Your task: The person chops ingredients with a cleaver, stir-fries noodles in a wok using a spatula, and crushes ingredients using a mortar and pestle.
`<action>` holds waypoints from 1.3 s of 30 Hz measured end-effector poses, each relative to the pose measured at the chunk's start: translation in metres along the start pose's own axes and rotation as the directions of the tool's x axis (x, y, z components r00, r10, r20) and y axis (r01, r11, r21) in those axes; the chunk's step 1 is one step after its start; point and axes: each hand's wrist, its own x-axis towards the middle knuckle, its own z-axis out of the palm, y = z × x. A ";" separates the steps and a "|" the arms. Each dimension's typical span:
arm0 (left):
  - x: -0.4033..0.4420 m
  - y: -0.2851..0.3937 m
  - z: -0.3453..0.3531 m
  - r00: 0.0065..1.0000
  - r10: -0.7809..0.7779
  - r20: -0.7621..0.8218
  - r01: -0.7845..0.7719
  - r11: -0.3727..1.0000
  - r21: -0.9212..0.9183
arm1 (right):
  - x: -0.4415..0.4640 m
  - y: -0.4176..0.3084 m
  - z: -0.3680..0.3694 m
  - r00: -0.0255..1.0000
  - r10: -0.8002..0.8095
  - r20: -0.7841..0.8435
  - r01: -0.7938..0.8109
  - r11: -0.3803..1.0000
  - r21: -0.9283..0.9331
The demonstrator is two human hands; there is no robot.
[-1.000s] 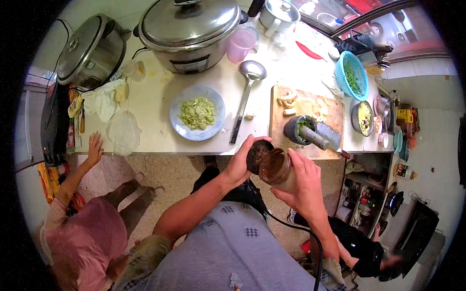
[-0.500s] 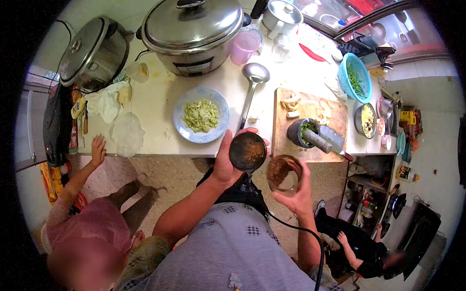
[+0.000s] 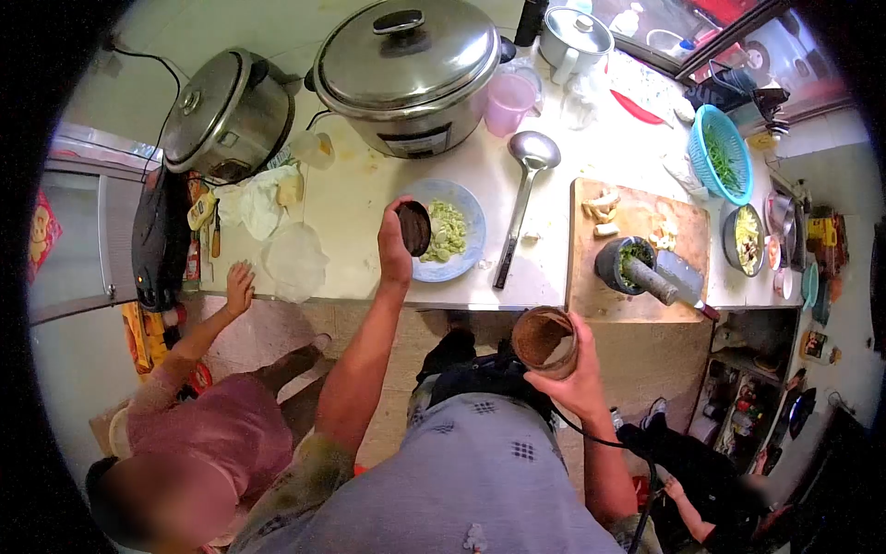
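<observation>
My left hand (image 3: 395,249) grips a small dark round lid (image 3: 415,229), tipped on its side above the left part of a pale blue plate (image 3: 432,270). Chopped light-green vegetable (image 3: 448,231) lies on that plate. Only a dark inner face of the lid shows; I cannot make out loose powder in it. In front of the table edge, my right hand (image 3: 580,377) is wrapped round a clear jar (image 3: 544,343) with brown powder clinging to its inside. The jar's mouth is uncovered.
A ladle (image 3: 517,212) lies right of the plate. On a cutting board (image 3: 591,203) are ginger, a mortar (image 3: 611,268) with a pestle (image 3: 653,281) and a cleaver (image 3: 681,273). A large cooker (image 3: 406,83) stands behind. One person (image 3: 208,415) is at left, another (image 3: 688,471) at right.
My left hand has moved left and forward over the plate and tipped the lid, which lay level with brown powder in it. My right hand still holds the jar. The view has shifted.
</observation>
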 end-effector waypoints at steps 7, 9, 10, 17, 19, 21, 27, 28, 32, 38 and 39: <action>0.010 -0.010 0.004 0.971 0.163 0.173 -0.222 0.884 0.412 | -0.009 0.006 -0.006 0.996 0.051 -0.074 -0.053 0.998 -0.017; 0.011 -0.009 0.006 0.924 0.238 0.301 -0.369 0.766 0.526 | -0.009 0.005 -0.007 0.995 0.061 -0.081 -0.063 0.998 -0.017; 0.010 -0.008 0.007 0.858 0.285 0.426 -0.505 0.617 0.604 | -0.008 0.005 -0.008 0.994 0.065 -0.084 -0.067 0.997 -0.024; 0.009 0.004 0.007 0.836 0.286 0.469 -0.541 0.573 0.616 | -0.008 0.007 -0.014 0.991 0.072 -0.109 -0.073 0.997 -0.001; 0.008 0.003 0.004 0.813 0.317 0.489 -0.573 0.586 0.572 | -0.007 0.010 -0.013 0.990 0.069 -0.123 -0.068 0.998 0.012; 0.010 -0.001 -0.009 0.944 0.177 0.280 -0.308 0.777 0.549 | -0.008 0.011 -0.012 0.988 0.066 -0.137 -0.063 0.998 0.027; 0.005 0.011 -0.009 0.923 0.254 0.289 -0.356 0.849 0.390 | -0.014 0.009 -0.010 0.981 0.087 -0.173 -0.082 0.996 0.034; 0.002 0.016 -0.003 0.942 0.228 0.246 -0.289 0.923 0.254 | -0.017 0.010 -0.008 0.979 0.099 -0.178 -0.093 0.995 0.040; -0.001 0.042 0.022 0.992 -0.124 0.023 0.126 0.961 -0.245 | -0.029 0.007 -0.008 0.969 0.143 -0.200 -0.133 0.989 0.061; -0.034 0.071 0.073 0.934 -0.286 0.216 0.358 0.717 -0.599 | -0.049 0.005 -0.017 0.957 0.137 -0.254 -0.118 0.989 0.088; -0.045 0.077 0.084 0.924 -0.279 0.261 0.381 0.710 -0.592 | -0.054 0.007 -0.019 0.953 0.139 -0.269 -0.120 0.989 0.084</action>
